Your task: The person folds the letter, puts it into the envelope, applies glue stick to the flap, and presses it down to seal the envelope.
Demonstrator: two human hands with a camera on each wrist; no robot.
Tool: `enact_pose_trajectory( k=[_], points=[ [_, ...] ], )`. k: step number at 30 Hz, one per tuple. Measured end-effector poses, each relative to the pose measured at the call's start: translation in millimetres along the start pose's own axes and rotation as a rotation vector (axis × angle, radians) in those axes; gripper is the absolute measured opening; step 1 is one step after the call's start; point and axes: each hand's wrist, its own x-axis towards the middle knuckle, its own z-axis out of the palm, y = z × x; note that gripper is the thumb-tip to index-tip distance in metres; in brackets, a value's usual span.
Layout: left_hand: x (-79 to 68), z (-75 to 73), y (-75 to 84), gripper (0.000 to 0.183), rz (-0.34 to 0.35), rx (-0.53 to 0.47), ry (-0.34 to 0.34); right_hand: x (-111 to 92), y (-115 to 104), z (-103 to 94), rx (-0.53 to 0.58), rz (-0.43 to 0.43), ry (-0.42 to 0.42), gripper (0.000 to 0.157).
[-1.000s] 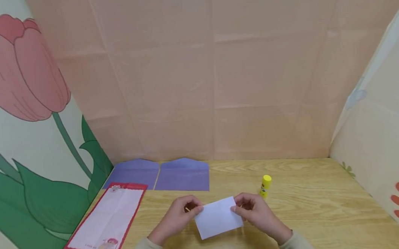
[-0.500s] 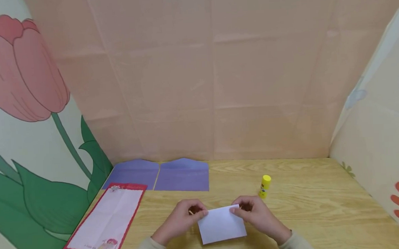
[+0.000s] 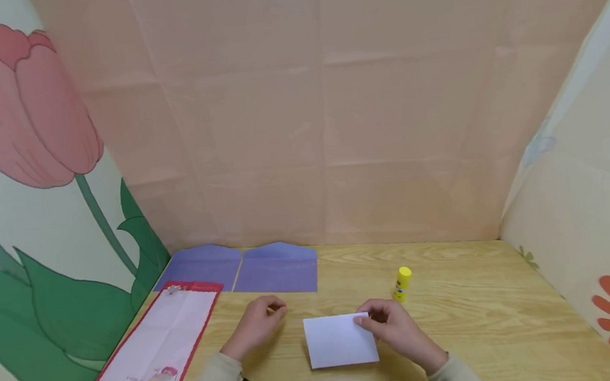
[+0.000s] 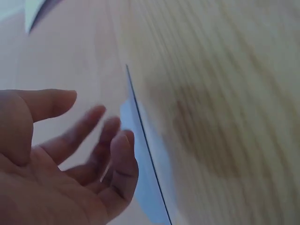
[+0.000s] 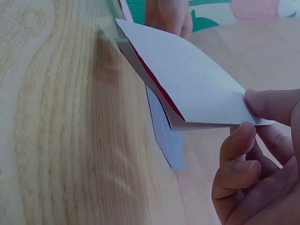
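A folded sheet of white paper (image 3: 340, 343) is held above the table by my right hand (image 3: 397, 329), thumb and fingers pinching its upper right corner. In the right wrist view the paper (image 5: 187, 79) shows its layers slightly parted, with red on an inner face. My left hand (image 3: 257, 325) is off to the left of the paper with nothing in it. The left wrist view shows that hand (image 4: 79, 164) with fingers loosely bent and thumb apart from them.
Two purple envelopes (image 3: 277, 272) lie side by side at the back left. A red-bordered letter sheet (image 3: 162, 339) lies on the left of the wooden table (image 3: 472, 320). A yellow glue stick (image 3: 402, 284) stands beyond my right hand.
My left hand has let go of the folded paper and moved left. The paper, held by both hands before, has come lower and levelled, now in the right hand alone.
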Motion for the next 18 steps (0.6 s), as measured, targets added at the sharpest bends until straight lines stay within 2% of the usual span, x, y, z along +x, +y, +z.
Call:
enact_pose_trajectory(
  k=[6,9,12,18],
  points=[
    [7.0,-3.5,-15.0,0.029,-0.073,0.169,0.091,-1,2,0.0,0.004,0.019,0.004,0.025],
    [11.6,-5.8,-18.6,0.034,-0.078,0.265,0.113,-1,3,0.0,0.008,0.016,0.002,0.025],
    [13.4,-8.3,-19.4,0.039,-0.109,0.334,0.098,-1,4,0.4,0.01,0.012,-0.007,0.025],
    [13.7,-10.7,-16.5,0.048,-0.261,0.368,0.024,1,5,0.7,0.007,0.01,-0.016,0.025]
  ],
)
